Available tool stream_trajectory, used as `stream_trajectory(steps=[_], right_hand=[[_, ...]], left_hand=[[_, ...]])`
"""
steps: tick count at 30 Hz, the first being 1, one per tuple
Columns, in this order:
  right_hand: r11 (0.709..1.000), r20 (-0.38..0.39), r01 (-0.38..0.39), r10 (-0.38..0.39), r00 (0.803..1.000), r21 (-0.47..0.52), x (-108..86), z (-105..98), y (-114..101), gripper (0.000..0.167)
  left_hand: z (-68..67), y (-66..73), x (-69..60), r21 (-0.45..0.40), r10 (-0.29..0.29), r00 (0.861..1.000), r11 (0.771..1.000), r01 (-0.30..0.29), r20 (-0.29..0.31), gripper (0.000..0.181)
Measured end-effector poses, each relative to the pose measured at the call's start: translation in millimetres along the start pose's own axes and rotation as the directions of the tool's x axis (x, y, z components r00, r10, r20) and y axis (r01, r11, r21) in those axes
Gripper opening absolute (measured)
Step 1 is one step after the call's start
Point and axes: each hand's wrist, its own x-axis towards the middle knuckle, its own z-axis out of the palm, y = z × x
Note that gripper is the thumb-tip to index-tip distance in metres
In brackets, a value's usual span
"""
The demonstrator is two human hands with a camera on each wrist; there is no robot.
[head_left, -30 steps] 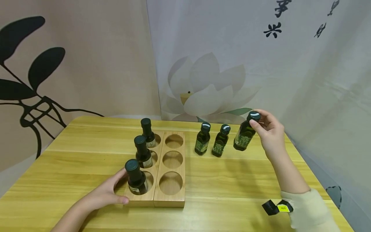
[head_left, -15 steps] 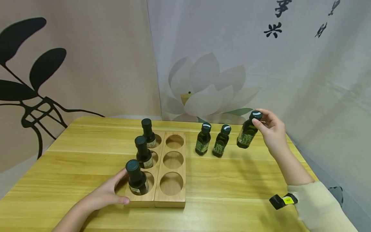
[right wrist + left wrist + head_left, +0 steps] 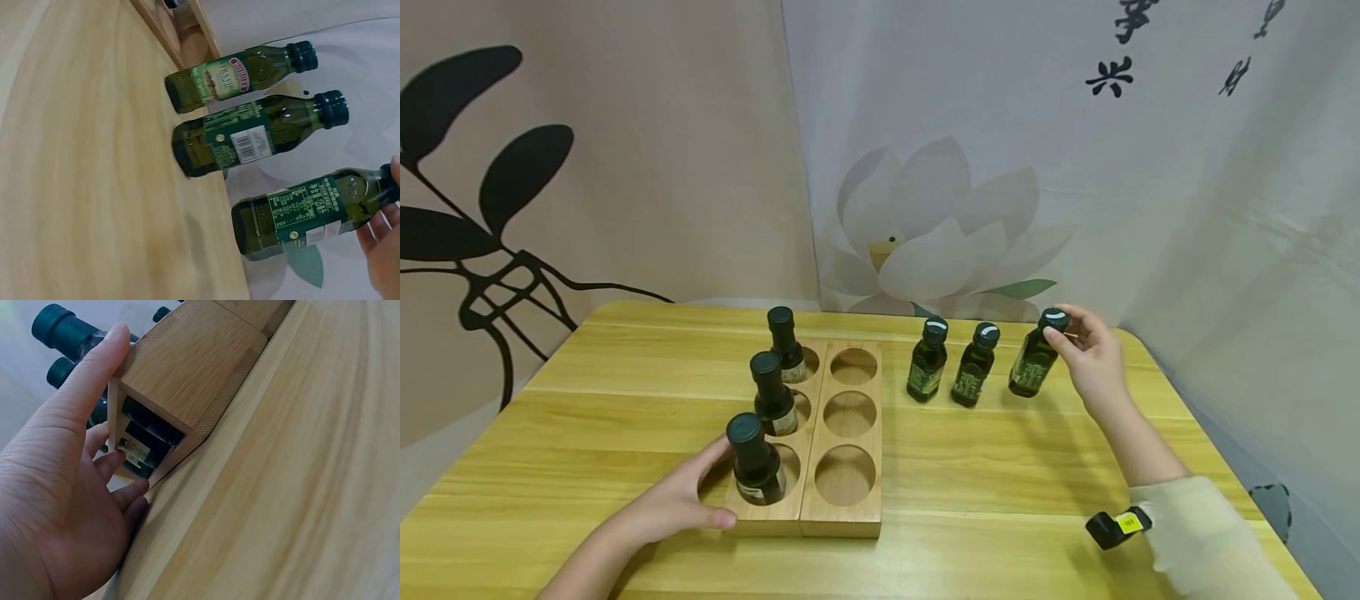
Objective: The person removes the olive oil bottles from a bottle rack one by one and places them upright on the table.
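Note:
My right hand [image 3: 1093,358] pinches a small green olive oil bottle [image 3: 294,214] at its cap and neck. The bottle tilts slightly, and its base looks just above the table at the right. Two similar olive oil bottles [image 3: 927,360] [image 3: 973,365] stand upright to its left. My left hand [image 3: 681,492] grips the near left corner of a wooden bottle rack [image 3: 840,527], thumb at the front and fingers along the side. Three dark bottles with tall caps [image 3: 758,461] [image 3: 773,394] [image 3: 786,346] stand in the rack's left row. Its right row shows round, bare holes [image 3: 844,475].
The light wooden table [image 3: 970,508] ends just behind the bottles. A pale printed curtain [image 3: 955,100] hangs beyond it. A black wrist strap piece with a yellow label [image 3: 1123,523] sits at my right sleeve [image 3: 1206,533].
My right hand raised the olive oil bottle a little to the right, then lowered it toward the table. My left hand and the rack stay in place.

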Motion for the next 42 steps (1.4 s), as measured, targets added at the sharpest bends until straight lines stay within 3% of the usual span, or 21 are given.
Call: stream_trajectory(steps=[19,22,26,33,37,42], right_hand=[[0.998,-0.011,-0.049,0.049,0.999,-0.033,-11.9,9.4,24.9,0.04],[0.997,-0.01,-0.052,0.051,0.999,-0.061,-13.4,9.6,20.4,0.042],[0.993,0.002,-0.048,0.049,0.999,-0.106,-18.2,11.6,-2.5,0.048],[0.994,-0.073,0.031,-0.039,0.997,-0.106,-13.4,15.3,-2.2,0.052],[0.994,-0.1,0.108,-0.11,0.989,-0.025,-18.6,24.8,-23.9,0.048],[0.964,-0.096,0.255,-0.247,0.964,0.082,-28.9,41.7,-50.6,0.045]], left_hand=[[0.0,-0.2,3.0,0.009,-0.019,1.0,1.0,0.019,0.011,0.103],[-0.1,-0.3,2.4,-0.002,-0.02,1.0,1.0,0.02,0.013,0.104],[-0.1,-0.6,1.7,-0.004,-0.02,1.0,1.0,0.02,0.011,0.104],[0.0,-1.1,-0.3,-0.004,-0.023,1.0,1.0,0.023,0.01,0.104],[-0.6,-0.5,-1.1,0.016,-0.029,1.0,0.999,0.029,0.008,0.103],[-0.2,1.1,-0.5,0.017,-0.036,0.999,0.999,0.036,0.009,0.103]])
